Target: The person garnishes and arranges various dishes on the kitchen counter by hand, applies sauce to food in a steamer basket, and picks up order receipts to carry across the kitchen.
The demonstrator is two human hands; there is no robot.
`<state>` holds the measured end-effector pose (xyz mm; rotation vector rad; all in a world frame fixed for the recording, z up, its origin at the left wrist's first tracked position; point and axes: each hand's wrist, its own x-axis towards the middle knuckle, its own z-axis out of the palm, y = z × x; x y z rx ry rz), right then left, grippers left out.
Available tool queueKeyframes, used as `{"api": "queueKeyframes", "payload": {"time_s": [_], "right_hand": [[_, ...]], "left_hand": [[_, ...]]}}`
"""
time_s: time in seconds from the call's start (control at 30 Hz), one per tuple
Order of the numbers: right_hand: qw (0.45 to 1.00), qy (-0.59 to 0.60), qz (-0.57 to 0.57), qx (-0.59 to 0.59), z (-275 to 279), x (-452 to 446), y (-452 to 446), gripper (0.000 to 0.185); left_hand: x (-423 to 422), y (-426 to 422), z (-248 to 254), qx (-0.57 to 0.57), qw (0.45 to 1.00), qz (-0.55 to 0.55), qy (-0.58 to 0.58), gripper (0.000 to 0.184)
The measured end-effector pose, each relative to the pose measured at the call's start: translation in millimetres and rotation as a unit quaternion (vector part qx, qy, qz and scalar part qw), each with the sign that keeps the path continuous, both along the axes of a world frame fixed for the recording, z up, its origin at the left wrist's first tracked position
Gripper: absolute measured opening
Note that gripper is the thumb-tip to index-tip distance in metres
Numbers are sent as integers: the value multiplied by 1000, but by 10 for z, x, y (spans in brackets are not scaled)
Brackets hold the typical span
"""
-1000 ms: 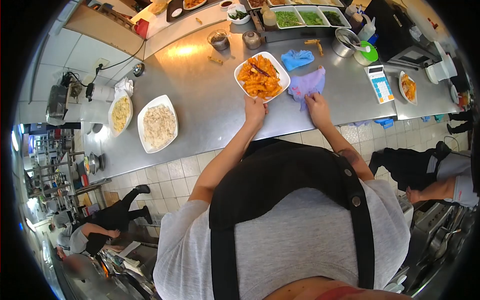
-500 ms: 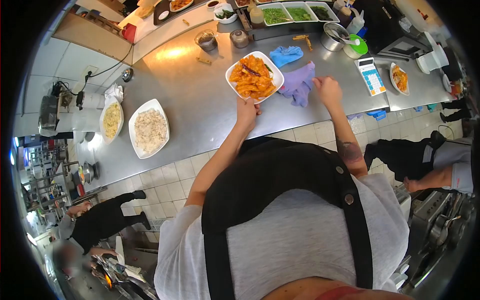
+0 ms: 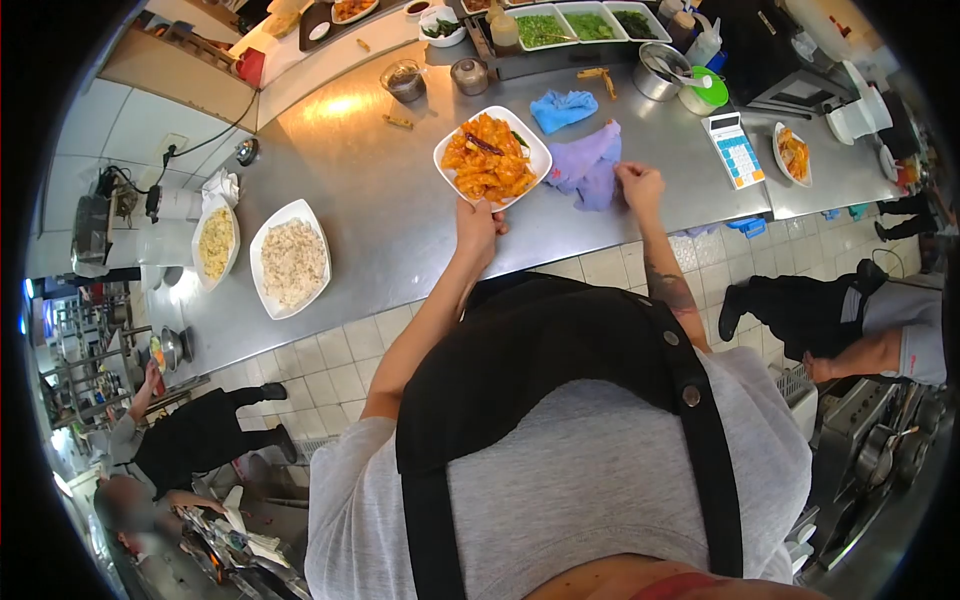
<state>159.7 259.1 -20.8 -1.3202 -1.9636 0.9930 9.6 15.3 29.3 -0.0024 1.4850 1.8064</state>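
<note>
My left hand [image 3: 479, 232] is closed on the near rim of a square white dish [image 3: 541, 150], its thumb at the edge. Orange-glazed fried pieces [image 3: 488, 160] fill the dish, with a dark red chili on top and a bit of green at one side. My right hand [image 3: 641, 187] has its fingers pinched together at the right edge of a purple cloth [image 3: 588, 165]; what they hold, if anything, is too small to make out. A crumpled blue cloth [image 3: 562, 111] lies just beyond the purple one.
Left on the steel counter [image 3: 375, 230] are a rice dish [image 3: 290, 262] and a yellowish-food dish [image 3: 216, 243]. Right are a calculator [image 3: 735, 151], metal pot [image 3: 655, 75] and small plate of food [image 3: 793, 155]. Green-topping trays [image 3: 590, 27] line the back. Co-workers stand left [image 3: 195, 435] and right [image 3: 815, 310].
The view has shifted slightly. My left hand and the dish have moved a little left; my right hand stays by the purple cloth. The left co-worker has raised an arm toward the counter.
</note>
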Motion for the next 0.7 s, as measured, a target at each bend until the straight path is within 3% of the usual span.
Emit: {"api": "queueKeyframes", "payload": {"time_s": [0.17, 0.23, 0.27, 0.33, 0.43, 0.53, 0.7], "right_hand": [[995, 4, 81, 62, 978, 47, 263, 24], [990, 84, 103, 41, 1200, 36, 451, 22], [974, 209, 87, -20, 1309, 13, 522, 21], [884, 442, 54, -140, 1541, -68, 607, 19], [854, 470, 184, -127, 1593, -189, 690, 14], [954, 178, 240, 33, 1427, -360, 472, 12], [852, -6, 469, 231, 1157, -579, -100, 17]], "left_hand": [[-34, 22, 51, 26, 999, -11, 16, 16], [-37, 46, 105, 22, 999, -10, 32, 16], [-54, 62, 109, 28, 999, -9, 37, 16], [-85, 84, 187, 34, 998, -28, 54, 15], [-122, 79, 295, 27, 995, -54, 77, 15], [-110, 142, 302, 9, 996, -22, 81, 14], [-108, 187, 206, -32, 996, -19, 80, 14]]}}
